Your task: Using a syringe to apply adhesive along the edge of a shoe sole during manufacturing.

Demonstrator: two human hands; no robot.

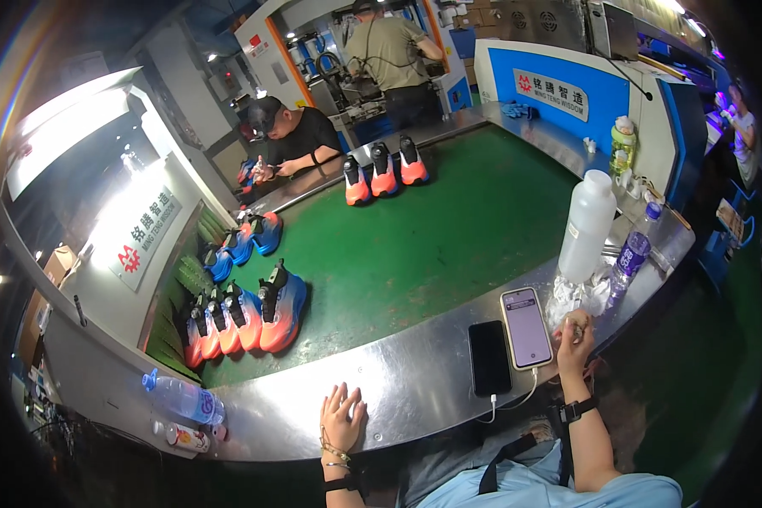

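My left hand (pixel 342 418) lies flat on the steel edge of the bench (pixel 305 427), fingers stretched out and holding nothing. On the right, my right hand (pixel 575 332) is closed, its fingers curled round something too small to make out. It is beside a white-screened phone (pixel 527 326) and just below a crumpled white cloth or tissue (pixel 586 292). A dark-screened phone (pixel 489 359) lies left of the lit one, and white cables run from both. Behind the crumpled white material stands a white plastic bottle (pixel 588 224).
Running shoes (pixel 285 309) in orange and blue line the green belt's (pixel 398 254) left side; three more shoes (pixel 383 173) stand at the far end. A purple-labelled bottle (pixel 634 254) is at right, a clear water bottle (pixel 186 398) lies at left. Two people (pixel 300 140) work beyond.
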